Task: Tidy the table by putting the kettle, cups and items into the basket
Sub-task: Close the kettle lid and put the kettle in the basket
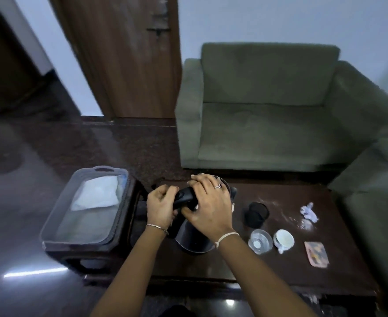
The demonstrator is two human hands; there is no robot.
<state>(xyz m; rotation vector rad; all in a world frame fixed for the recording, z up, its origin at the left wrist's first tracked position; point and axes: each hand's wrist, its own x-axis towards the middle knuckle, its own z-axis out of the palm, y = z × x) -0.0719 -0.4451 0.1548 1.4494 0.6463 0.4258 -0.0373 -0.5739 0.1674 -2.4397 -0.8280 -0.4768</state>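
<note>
left hand [161,205] grips the handle [185,197] of the black round kettle [190,235], right hand [209,202] clasps its top: recommend carrying it level into the grey plastic basket [101,168].

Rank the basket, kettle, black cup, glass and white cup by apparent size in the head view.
Largest first:
1. basket
2. kettle
3. black cup, glass, white cup: look too alike to rank.

Hidden kettle [189,236] top, under right hand [207,205]
</note>
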